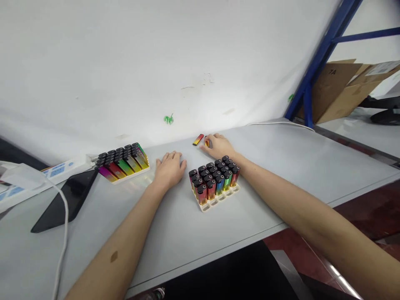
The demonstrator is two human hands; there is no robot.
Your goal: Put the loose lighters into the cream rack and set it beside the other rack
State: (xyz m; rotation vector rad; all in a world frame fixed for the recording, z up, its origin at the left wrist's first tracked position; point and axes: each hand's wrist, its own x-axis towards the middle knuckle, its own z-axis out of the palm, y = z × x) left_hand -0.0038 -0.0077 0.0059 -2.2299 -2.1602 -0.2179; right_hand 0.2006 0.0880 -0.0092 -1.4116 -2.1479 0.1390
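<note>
My left hand (170,168) lies palm down on the grey table, fingers stretched out and holding nothing. Over by the wall, my right hand (221,146) has its thumb and fingers around a red and yellow lighter (206,142), partly hidden by the fingers. Just left of it, another red and yellow lighter (198,139) lies flat. Between my forearms stands a cream tray (205,208) with rows of upright black-topped lighters (219,185) in several colours; holes show along its front edge. Left of my left hand, a second tray (131,176) carries tilted lighters (125,166).
At the left lie a black tablet-like slab (67,200), a white power strip (59,173) and a white cable (65,233). A white wall (150,71) bounds the table's back. On the right stand a blue metal frame (308,100) and cardboard boxes (340,91).
</note>
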